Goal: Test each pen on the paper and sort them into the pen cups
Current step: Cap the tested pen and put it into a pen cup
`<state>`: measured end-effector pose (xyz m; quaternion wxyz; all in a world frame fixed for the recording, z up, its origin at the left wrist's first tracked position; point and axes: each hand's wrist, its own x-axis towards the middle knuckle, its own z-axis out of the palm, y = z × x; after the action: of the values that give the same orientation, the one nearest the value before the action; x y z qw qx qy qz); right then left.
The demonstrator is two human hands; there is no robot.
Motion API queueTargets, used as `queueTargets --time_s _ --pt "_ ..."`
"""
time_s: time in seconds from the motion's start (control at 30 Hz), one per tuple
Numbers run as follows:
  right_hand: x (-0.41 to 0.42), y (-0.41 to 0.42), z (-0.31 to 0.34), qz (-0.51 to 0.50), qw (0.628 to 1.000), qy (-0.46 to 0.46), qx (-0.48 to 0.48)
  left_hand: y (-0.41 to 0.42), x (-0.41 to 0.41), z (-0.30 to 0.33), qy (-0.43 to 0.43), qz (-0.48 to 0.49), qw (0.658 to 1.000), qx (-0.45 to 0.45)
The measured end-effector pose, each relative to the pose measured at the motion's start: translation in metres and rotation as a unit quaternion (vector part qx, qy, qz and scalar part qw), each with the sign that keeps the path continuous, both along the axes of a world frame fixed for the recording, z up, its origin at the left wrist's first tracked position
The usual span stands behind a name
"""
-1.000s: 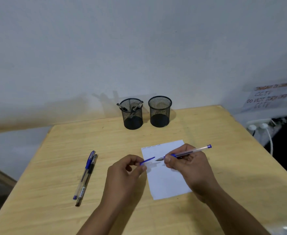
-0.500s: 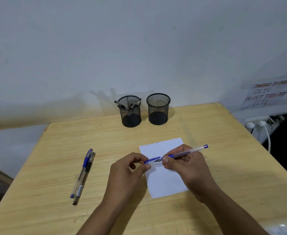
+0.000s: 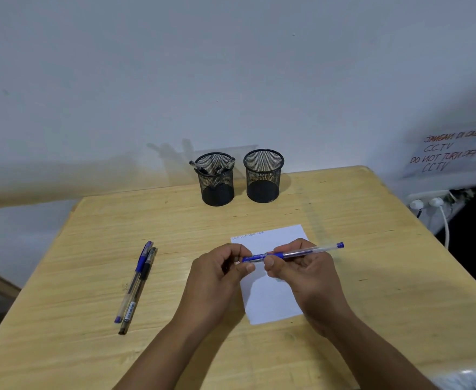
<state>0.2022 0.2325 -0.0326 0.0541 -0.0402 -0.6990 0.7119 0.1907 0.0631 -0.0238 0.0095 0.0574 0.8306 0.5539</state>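
While both hands meet over the paper [image 3: 270,299] near the counter's [image 3: 372,277] front edge, the right hand [image 3: 301,271] grips a blue pen [image 3: 301,252] and the left hand [image 3: 220,274] pinches its cap. The left cup [image 3: 217,180] at the back edge holds several pens, the right cup [image 3: 263,175] looks empty, and two pens [image 3: 137,285] lie untested toward the left edge.

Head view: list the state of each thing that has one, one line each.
Blue pen: capped, held level over the paper.
Left hand: pinches the cap end.
Right hand: grips the barrel.
Left cup: holds pens.
Right cup: looks empty.
Two pens: lying capped, side by side.
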Motion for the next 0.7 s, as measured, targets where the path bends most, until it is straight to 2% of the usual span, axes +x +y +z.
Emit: queueTargets --time_s 0.1,0.2,0.27,0.4,0.57,0.7 --pt "-0.002 0.003 0.0 -0.002 0.999 -0.017 -0.035 0.001 -0.003 0.002 -0.002 -0.002 1.0 0.007" --pt "-0.002 -0.002 -0.002 -0.037 0.984 -0.059 -0.164 0.011 -0.003 -0.001 -0.014 0.023 0.999 0.031" --pt "-0.004 -0.006 -0.003 -0.067 0.975 -0.068 -0.2 0.02 -0.001 -0.004 -0.009 0.031 0.999 0.029" --pt "-0.021 0.002 0.003 -0.117 0.983 -0.076 -0.123 0.029 -0.012 -0.004 -0.003 0.019 1.0 0.017" --pt "-0.064 0.035 0.03 -0.147 0.984 -0.062 -0.085 0.033 -0.058 -0.003 0.021 0.05 0.998 -0.013" --pt "-0.103 0.06 0.056 -0.137 0.988 -0.037 0.061 0.043 -0.109 -0.005 -0.011 0.09 0.996 -0.016"
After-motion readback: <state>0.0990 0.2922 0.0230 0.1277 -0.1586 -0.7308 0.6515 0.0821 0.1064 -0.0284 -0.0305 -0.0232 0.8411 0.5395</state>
